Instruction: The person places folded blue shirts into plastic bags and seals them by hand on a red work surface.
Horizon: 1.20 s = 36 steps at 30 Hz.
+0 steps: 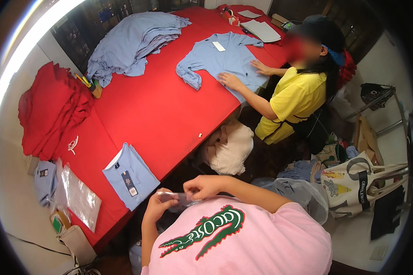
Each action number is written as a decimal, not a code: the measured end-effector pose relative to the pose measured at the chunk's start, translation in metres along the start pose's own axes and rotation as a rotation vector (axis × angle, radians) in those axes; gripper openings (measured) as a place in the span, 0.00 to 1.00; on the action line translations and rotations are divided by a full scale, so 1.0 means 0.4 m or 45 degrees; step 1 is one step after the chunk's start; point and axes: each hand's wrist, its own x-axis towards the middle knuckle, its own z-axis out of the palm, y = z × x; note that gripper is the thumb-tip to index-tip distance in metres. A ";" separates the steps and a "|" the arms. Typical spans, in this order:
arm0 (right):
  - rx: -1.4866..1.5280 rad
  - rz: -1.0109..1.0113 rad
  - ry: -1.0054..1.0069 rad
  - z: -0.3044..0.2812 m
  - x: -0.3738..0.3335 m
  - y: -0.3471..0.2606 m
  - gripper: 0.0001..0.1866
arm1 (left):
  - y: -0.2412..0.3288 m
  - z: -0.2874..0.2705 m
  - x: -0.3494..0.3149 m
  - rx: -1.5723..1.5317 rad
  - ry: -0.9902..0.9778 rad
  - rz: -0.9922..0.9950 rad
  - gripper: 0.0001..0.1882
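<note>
A clear plastic bag [182,198] is stretched between my two hands, close in front of my pink shirt. My left hand [159,204] pinches one end of it between thumb and fingers. At the other end my right hand [203,187] has its fingertips closed on the plastic. Just left of my left hand, a folded light blue shirt [141,170] lies near the table edge, with a dark hang tag [129,182] on its front. The lower part of the bag is hidden by my arms and shirt.
On the red-covered table [147,110] are a blue shirt pile [137,39], red cloth [50,110], and a stack of clear bags [80,197]. A co-worker in yellow [291,98] flattens another blue shirt [227,59]. Tote bag [353,183] and plastic sacks [303,197] stand at right.
</note>
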 end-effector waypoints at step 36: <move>0.381 0.029 0.244 -0.065 -0.282 0.070 0.12 | 0.071 0.166 0.030 -0.347 -0.543 -0.418 0.45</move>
